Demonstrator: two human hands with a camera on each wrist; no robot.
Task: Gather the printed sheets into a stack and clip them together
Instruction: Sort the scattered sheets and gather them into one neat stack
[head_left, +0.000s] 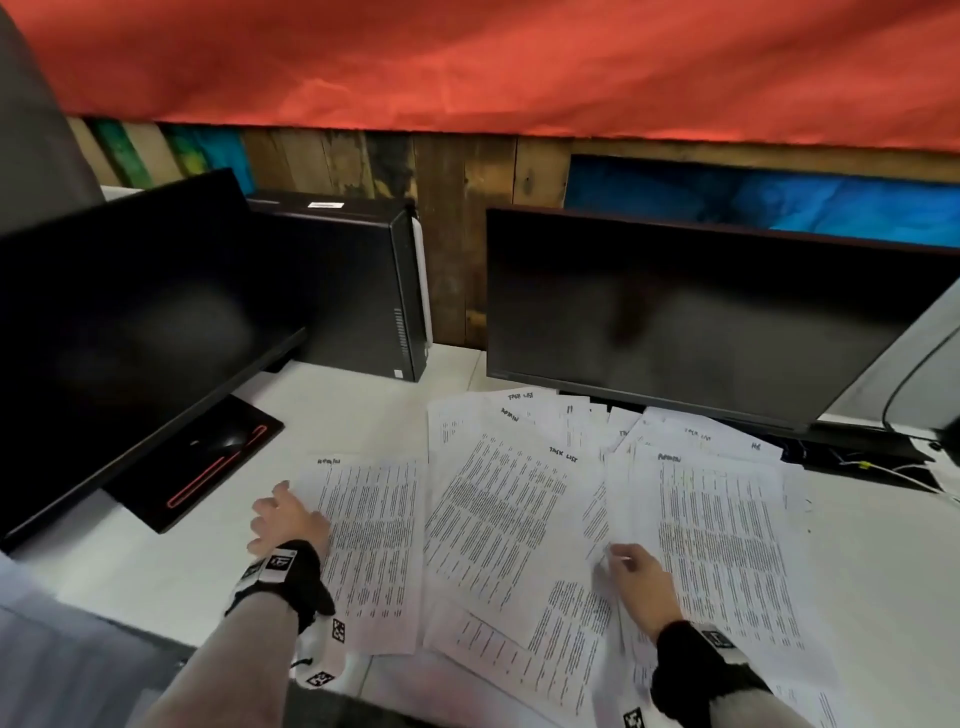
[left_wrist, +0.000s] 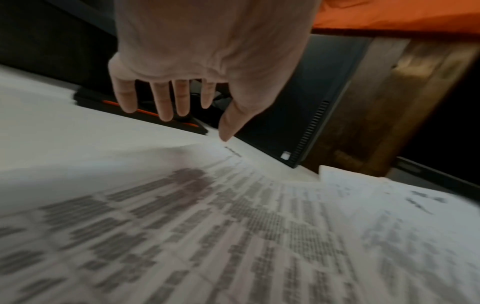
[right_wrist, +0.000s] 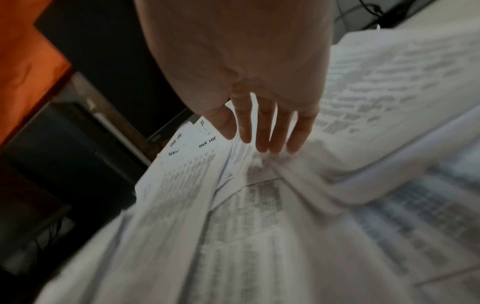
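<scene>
Several printed sheets (head_left: 498, 514) lie fanned and overlapping across the white desk (head_left: 171, 571). My left hand (head_left: 283, 519) hovers over the left edge of the leftmost sheet (head_left: 374, 540), fingers straight and spread, its thumb tip near the sheet's top corner (left_wrist: 228, 148). My right hand (head_left: 636, 569) rests on the papers at the right of the middle, fingers straight, their tips touching a rumpled edge of a sheet (right_wrist: 259, 162). Neither hand holds anything. I see no clip in any view.
Two dark monitors stand behind the papers, one at the left (head_left: 130, 322) and one at the right (head_left: 701, 317). A black computer tower (head_left: 363, 280) sits between them. The left monitor's base (head_left: 208, 467) lies close to my left hand. Cables (head_left: 893, 473) run at the far right.
</scene>
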